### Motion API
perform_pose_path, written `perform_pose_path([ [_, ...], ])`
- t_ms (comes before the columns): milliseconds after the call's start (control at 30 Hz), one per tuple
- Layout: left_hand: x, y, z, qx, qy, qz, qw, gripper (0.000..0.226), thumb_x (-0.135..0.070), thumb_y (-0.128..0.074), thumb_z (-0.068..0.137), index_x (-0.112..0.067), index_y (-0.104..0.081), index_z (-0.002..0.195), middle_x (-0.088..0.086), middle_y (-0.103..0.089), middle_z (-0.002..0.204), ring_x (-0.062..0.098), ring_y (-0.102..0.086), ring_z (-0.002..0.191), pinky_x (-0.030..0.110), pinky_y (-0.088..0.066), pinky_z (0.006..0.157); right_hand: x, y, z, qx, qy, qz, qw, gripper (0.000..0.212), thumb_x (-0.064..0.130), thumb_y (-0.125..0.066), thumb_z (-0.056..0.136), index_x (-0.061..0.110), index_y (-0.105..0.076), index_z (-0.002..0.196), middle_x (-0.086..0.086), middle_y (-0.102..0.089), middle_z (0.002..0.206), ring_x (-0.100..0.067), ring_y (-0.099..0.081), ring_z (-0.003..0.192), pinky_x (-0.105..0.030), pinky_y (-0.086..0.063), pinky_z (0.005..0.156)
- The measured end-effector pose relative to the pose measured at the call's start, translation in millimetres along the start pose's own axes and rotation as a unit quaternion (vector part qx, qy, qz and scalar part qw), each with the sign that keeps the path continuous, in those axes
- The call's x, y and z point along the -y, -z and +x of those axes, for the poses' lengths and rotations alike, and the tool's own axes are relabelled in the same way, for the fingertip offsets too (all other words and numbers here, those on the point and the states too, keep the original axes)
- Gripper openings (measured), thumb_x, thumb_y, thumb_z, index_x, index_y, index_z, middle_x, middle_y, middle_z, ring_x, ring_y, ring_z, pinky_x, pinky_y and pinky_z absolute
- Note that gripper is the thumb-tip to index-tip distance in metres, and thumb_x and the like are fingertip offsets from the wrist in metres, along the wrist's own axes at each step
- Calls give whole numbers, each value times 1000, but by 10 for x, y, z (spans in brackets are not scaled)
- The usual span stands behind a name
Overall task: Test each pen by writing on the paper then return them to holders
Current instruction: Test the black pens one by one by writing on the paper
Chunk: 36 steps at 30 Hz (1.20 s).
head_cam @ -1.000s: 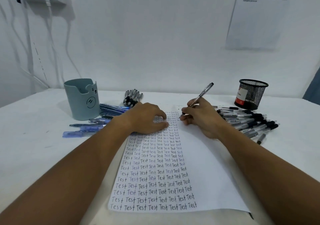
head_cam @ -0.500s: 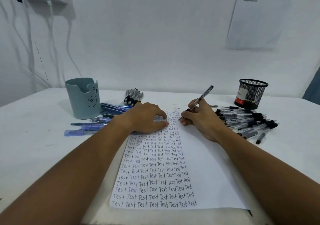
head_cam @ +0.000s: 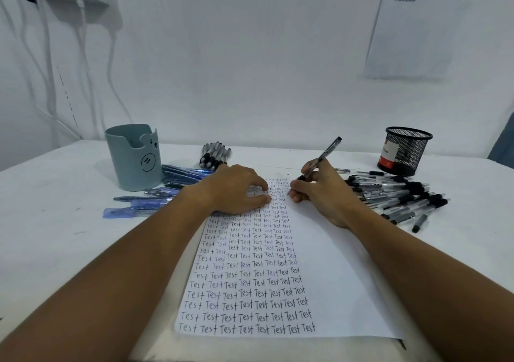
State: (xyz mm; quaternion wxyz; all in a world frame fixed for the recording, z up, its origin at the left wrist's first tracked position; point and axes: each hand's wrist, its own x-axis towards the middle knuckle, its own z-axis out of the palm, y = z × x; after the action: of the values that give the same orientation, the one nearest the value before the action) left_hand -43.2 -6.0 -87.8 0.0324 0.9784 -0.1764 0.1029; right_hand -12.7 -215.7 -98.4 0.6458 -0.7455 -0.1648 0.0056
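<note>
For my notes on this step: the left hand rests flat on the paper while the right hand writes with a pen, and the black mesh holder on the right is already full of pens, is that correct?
Not quite. The head view shows no pens standing in the black mesh holder; the black pens lie in a pile on the table beside it. The rest holds: the left hand rests flat on the paper while the right hand writes with a pen.

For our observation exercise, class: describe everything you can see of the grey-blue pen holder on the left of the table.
The grey-blue pen holder is a smooth, plastic-looking cup standing upright on the white table, far left of the paper. Its rim has a notch in front, beside a small bear face with ears; a circle with two slashes marks its side. No pens show inside. Blue pens lie against its base on its right. Neither hand touches it.
</note>
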Motion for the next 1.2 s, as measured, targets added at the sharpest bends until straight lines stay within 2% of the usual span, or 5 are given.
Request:
perform_pose_path([
  [400, 11, -11, 4, -7, -1, -13, 1000, 46, -61, -47, 91, -32, -62, 123, -7, -60, 129, 13, -52, 121, 45, -36, 104, 29, 14, 8, 8, -26, 43, 999, 30, -9, -61, 88, 11, -39, 95, -21, -59, 79, -28, -60, 63, -31, -55, 65],
  [633, 16, -24, 2, -8, 0, -21, 1000, 45, -60, -49, 91, -32, -62, 123, -7, -60, 129, 14, -52, 122, 46, -36, 105, -13, -14, 7, -9, 4, -47, 999, 26, 0, -63, 89, 15, -43, 94, -11, -66, 80, -25, -67, 67, -38, -56, 82],
  [867, 21, -20, -2, -4, 1, -27, 1000, 45, -60, -48, 91, -32, -61, 124, -8, -59, 131, 13, -51, 123, 46, -35, 106, 30, 26, -2, 0, -18, 36, 999, 30, -10, -58, 90, 12, -39, 93, -20, -56, 79, -26, -58, 61, -31, -53, 62],
  [1067, 18, -26, 0, -6, 4, -29, 1000, 45, -60, -49, 91, -32, -61, 124, -8, -58, 131, 13, -50, 124, 47, -33, 107, -8, 17, 5, 2, 5, -45, 999, 26, -4, -59, 89, 14, -41, 93, -13, -63, 75, -27, -61, 67, -41, -53, 76],
  [1200, 34, -34, 1, -6, 0, -33, 999, 45, -60, -49, 90, -32, -61, 124, -8, -59, 131, 13, -51, 123, 47, -34, 106, -8, 21, 21, 7, 0, -16, 1000, 28, -8, -57, 88, 13, -40, 91, -15, -59, 73, -29, -57, 66, -36, -49, 65],
])
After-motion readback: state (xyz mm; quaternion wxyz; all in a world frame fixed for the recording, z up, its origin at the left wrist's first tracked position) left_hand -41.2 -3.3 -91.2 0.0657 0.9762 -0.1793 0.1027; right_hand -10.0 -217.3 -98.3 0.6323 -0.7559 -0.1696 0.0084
